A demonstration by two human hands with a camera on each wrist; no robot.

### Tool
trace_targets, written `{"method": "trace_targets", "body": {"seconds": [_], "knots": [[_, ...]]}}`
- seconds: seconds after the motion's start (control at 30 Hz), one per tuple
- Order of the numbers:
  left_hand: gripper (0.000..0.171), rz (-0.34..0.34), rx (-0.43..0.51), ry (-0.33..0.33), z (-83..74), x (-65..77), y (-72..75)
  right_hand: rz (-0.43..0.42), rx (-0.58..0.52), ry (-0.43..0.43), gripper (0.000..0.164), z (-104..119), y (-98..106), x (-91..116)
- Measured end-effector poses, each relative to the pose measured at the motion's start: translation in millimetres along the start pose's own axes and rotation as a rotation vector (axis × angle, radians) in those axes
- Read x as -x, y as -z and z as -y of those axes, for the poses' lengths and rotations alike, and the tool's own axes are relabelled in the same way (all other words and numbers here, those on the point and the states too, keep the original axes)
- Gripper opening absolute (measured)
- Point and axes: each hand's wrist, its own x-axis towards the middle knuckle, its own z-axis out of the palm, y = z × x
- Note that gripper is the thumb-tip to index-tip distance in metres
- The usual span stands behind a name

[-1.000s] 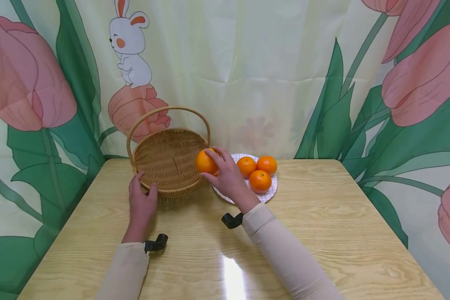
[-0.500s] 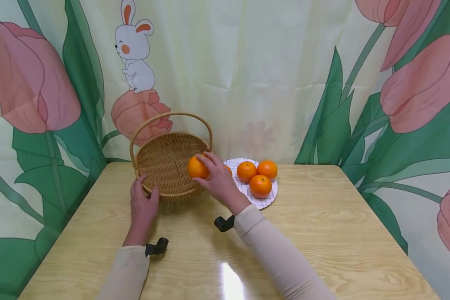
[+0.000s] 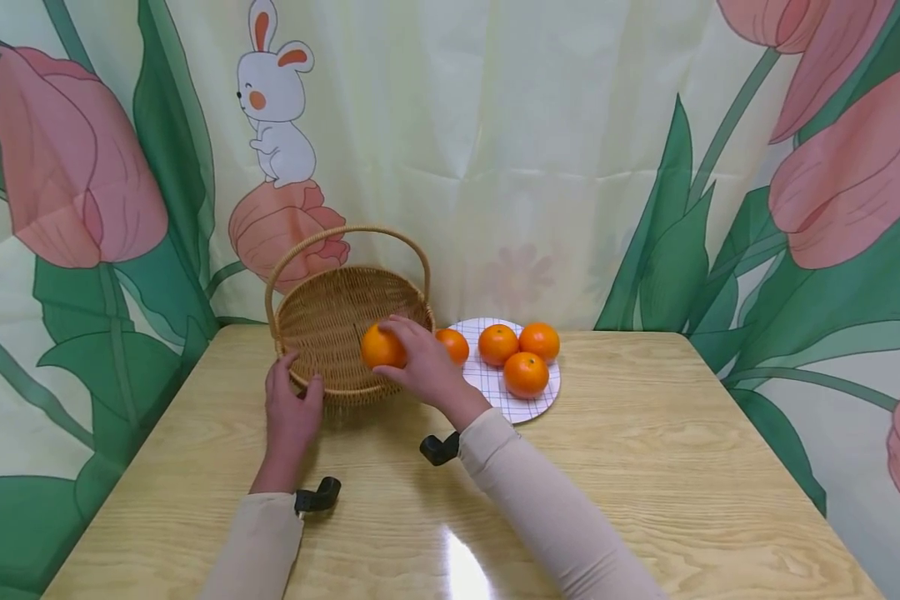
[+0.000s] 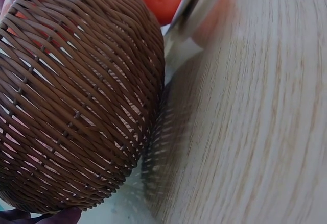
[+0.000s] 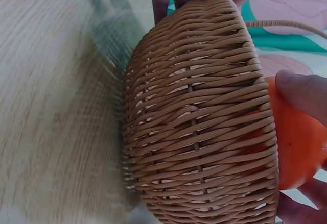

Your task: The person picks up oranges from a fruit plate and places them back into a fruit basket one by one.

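A brown wicker basket (image 3: pixel 330 312) with a tall hoop handle stands at the back left of the table. My left hand (image 3: pixel 294 412) grips its near-left rim, fingers and thumb round the edge. In the right wrist view those fingers show at the far end of the woven wall. My right hand (image 3: pixel 429 367) holds an orange (image 3: pixel 379 347) over the basket's mouth, at its right side. Seen from the right wrist, the thumb (image 5: pixel 301 89) lies on the orange (image 5: pixel 294 137), whose lower part is partly hidden behind the rim.
Right of the basket, a white checked plate (image 3: pixel 525 408) carries several more oranges (image 3: pixel 527 375). One orange (image 3: pixel 453 346) there sits close to the basket and partly behind my right hand. The wooden table (image 3: pixel 645 467) meets a tulip-and-rabbit curtain (image 3: pixel 540 167) at the back.
My right hand has carried the orange leftward from beside the basket's right rim to over its mouth, uncovering more of the plate. My left hand stays on the rim. The head view has shifted slightly.
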Motion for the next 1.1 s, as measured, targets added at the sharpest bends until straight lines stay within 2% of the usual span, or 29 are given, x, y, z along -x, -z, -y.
{"method": "trace_targets", "body": {"seconds": [0.47, 0.7, 0.9, 1.1], "knots": [[0.051, 0.000, 0.004, -0.003, 1.8, -0.3, -2.5, 0.095, 0.073, 0.006, 0.060, -1.8, -5.6, 1.4], [0.052, -0.001, -0.019, 0.008, 1.9, 0.2, -2.3, 0.110, 0.062, 0.028, 0.045, -4.1, -6.8, 4.1], [0.052, 0.002, -0.025, 0.013, 1.6, 0.7, -1.7, 0.049, 0.071, 0.050, 0.035, -8.3, -7.0, 6.2], [0.052, 0.001, -0.025, 0.021, 1.1, 0.5, -2.2, -0.093, 0.023, 0.053, 0.027, -16.7, -3.4, 11.0]]}}
